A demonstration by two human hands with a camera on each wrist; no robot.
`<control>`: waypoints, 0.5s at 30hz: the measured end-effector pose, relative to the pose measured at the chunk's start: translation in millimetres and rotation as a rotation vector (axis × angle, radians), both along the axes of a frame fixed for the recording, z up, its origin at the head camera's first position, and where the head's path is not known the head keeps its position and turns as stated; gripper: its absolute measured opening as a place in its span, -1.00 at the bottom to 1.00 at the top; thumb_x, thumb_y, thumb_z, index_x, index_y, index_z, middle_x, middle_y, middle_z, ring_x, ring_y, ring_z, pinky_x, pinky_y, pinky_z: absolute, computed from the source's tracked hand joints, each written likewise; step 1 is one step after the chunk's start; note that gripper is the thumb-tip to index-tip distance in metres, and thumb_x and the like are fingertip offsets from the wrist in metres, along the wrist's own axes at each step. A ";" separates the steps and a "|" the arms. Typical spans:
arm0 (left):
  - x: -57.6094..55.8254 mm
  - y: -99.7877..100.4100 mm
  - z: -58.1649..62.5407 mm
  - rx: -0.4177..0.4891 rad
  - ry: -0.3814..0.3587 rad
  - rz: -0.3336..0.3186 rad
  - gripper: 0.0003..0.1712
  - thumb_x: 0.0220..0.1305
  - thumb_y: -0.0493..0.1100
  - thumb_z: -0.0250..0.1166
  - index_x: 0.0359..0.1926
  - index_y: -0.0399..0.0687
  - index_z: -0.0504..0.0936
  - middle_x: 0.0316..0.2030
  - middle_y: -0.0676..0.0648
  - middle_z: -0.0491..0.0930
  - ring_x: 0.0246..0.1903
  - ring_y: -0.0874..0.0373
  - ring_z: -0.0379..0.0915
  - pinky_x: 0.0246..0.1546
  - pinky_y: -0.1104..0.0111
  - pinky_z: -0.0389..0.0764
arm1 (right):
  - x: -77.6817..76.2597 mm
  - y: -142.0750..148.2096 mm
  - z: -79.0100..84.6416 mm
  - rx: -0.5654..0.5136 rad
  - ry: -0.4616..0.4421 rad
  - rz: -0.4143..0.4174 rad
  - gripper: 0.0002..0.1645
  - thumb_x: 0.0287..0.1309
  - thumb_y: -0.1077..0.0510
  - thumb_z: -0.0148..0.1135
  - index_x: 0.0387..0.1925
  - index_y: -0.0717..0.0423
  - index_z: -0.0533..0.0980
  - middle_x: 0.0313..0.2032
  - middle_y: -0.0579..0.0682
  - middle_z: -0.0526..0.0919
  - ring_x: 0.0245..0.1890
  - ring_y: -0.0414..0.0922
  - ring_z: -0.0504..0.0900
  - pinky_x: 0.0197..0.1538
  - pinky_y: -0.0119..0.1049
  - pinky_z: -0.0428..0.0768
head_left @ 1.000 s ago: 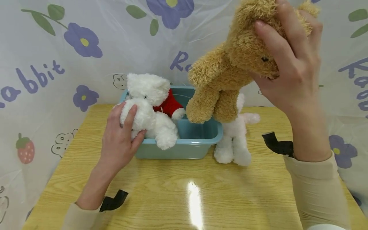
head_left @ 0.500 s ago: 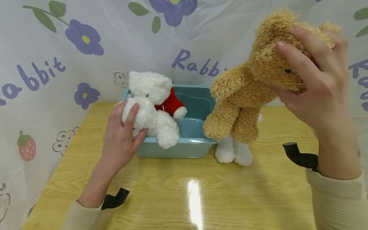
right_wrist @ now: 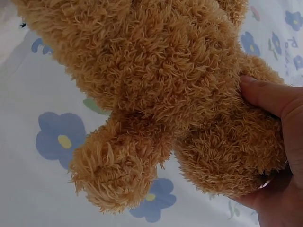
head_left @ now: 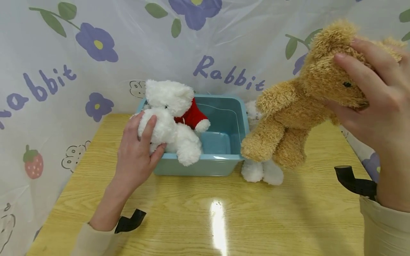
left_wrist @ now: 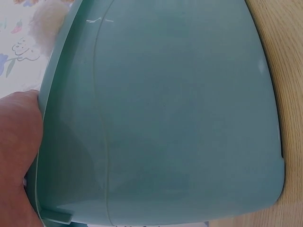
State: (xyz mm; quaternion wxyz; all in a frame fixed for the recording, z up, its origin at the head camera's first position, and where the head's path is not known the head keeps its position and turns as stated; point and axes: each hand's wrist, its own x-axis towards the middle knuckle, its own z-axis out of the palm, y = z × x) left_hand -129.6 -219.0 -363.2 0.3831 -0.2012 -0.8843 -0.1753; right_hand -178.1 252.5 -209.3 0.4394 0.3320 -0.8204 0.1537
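My right hand (head_left: pixel 385 92) grips a tan shaggy teddy bear (head_left: pixel 294 103) by its head, above the table's right side. In the right wrist view the bear's body (right_wrist: pixel 165 61) hangs with fingers at its head. My left hand (head_left: pixel 134 145) holds the head of a white plush toy (head_left: pixel 160 124) at the left end of the blue-green plastic tub (head_left: pixel 198 165). Behind that toy, a white teddy bear in a red top (head_left: pixel 169 96) sits in the tub. The left wrist view shows mostly the tub's outer wall (left_wrist: pixel 184 113), with the hand at its rim.
Another white plush toy (head_left: pixel 253 172) stands right of the tub, largely hidden behind the tan bear. The wood-grain table (head_left: pixel 179 213) carries a bright glare streak. A flower-printed curtain (head_left: pixel 128 42) hangs behind and to the sides.
My right hand has carried the tan teddy bear right and lower, away from over the tub, uncovering its right end. My left hand keeps its hold on the white plush toy.
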 end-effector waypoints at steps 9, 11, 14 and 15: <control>2.0 0.6 0.4 0.002 -0.009 0.011 -0.32 0.58 0.23 -0.04 0.53 0.07 0.16 0.44 -0.36 0.16 0.38 -0.36 0.17 0.22 -0.24 0.36 | 0.1 14.2 -7.8 0.139 -0.084 0.045 -0.02 -0.27 0.39 0.50 0.36 0.10 0.49 0.40 0.20 0.42 0.03 0.48 0.40 0.13 0.34 0.22; 2.2 0.9 0.5 0.001 -0.008 0.010 -0.33 0.58 0.22 -0.04 0.54 0.07 0.16 0.44 -0.36 0.16 0.38 -0.36 0.17 0.21 -0.24 0.37 | -1.5 13.8 -10.3 0.183 -0.104 0.072 0.04 -0.39 0.42 0.54 0.34 0.16 0.50 0.37 0.26 0.44 -0.02 0.45 0.43 0.06 0.32 0.22; 1.9 1.0 0.6 0.000 -0.007 0.009 -0.32 0.58 0.22 -0.03 0.54 0.07 0.15 0.44 -0.36 0.16 0.38 -0.37 0.17 0.22 -0.24 0.36 | -3.9 12.5 -15.3 0.238 -0.138 0.117 -0.19 -0.01 0.17 0.51 0.33 0.19 0.50 0.34 0.31 0.45 -0.02 0.42 0.44 0.04 0.28 0.23; 1.8 1.0 0.6 0.000 -0.007 0.007 -0.32 0.58 0.22 -0.03 0.54 0.06 0.16 0.44 -0.37 0.16 0.38 -0.37 0.17 0.22 -0.24 0.36 | -4.6 11.9 -17.2 0.254 -0.151 0.128 -0.28 0.17 0.03 0.44 0.34 0.18 0.49 0.32 0.33 0.45 -0.03 0.42 0.43 0.03 0.27 0.22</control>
